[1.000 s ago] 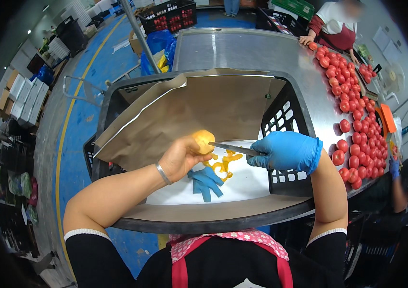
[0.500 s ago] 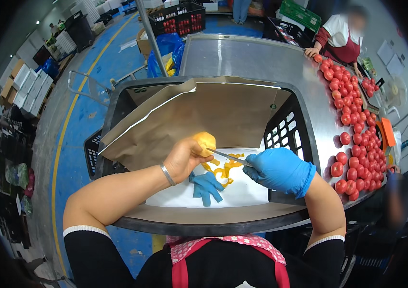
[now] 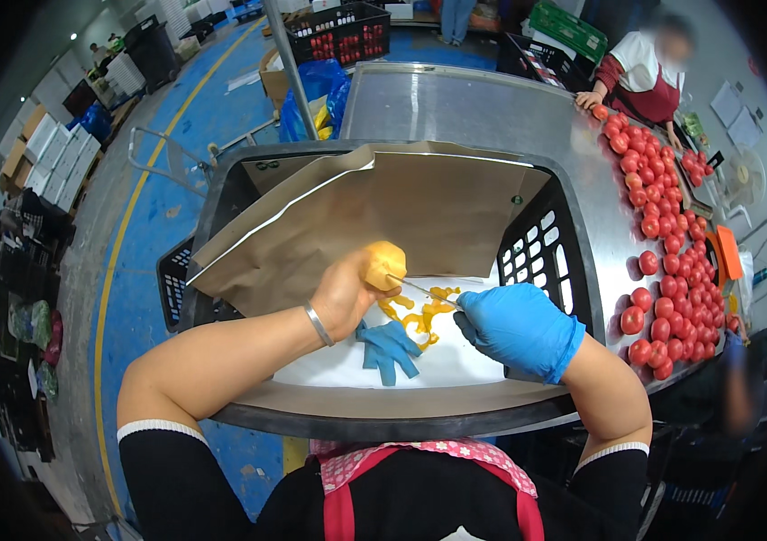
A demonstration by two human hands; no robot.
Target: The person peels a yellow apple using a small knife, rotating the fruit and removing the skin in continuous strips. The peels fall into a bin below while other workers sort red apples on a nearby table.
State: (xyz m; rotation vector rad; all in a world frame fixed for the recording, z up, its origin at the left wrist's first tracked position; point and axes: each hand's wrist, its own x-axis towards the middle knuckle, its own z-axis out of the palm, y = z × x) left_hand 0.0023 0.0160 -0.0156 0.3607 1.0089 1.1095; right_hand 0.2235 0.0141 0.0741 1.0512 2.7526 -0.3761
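My bare left hand (image 3: 347,293) is closed round a peeled, yellow-orange fruit (image 3: 383,263), whose exact kind I cannot make out. In my right hand (image 3: 525,329), covered by a blue glove, is a knife (image 3: 418,288) with a narrow blade; its tip meets the fruit's lower right side. Its handle is mostly hidden in my fist. Both hands are over a black plastic crate (image 3: 374,424) lined with brown paper (image 3: 338,221). Yellow strips of peel (image 3: 424,323) and a crumpled blue glove (image 3: 388,347) lie on the white bottom beneath them.
Many red tomatoes (image 3: 672,261) cover the right side of the steel table (image 3: 465,104). A co-worker (image 3: 640,77) in a red apron stands at its far right corner. A metal pole (image 3: 289,68), a blue bag (image 3: 316,95) and a tomato crate (image 3: 338,41) are beyond my crate.
The fruit has turned slightly in my left hand, and the knife tip has moved left and up onto its face. My right hand has shifted a little down and left.
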